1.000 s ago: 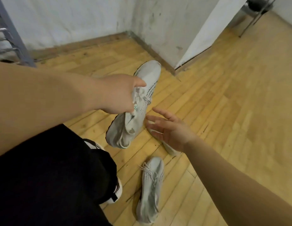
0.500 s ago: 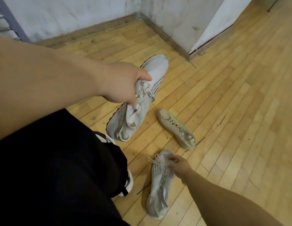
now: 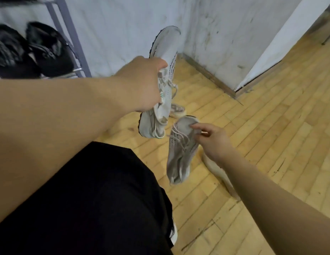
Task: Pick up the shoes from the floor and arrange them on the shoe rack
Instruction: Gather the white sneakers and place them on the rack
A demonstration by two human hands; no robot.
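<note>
Two pale shoes were off the floor, each in a loose hold.

The left hand [image 3: 142, 83] gripped the white sneaker [image 3: 161, 83] mid-length; the right hand's [image 3: 213, 142] fingers [image 3: 196, 127] pinched only the grey shoe's [image 3: 179, 150] collar (it could slip, I judged), while the shoe rack [image 3: 68, 39] stood at the floor's far-left edge.

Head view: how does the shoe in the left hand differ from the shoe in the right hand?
The left hand grips its shoe mid-body, toe pointing up toward the wall; the right hand pinches its shoe near the top, so it hangs downward. The left shoe looks whiter, the right greyer. Both are laced, pale knit sneakers held off the floor.
</note>
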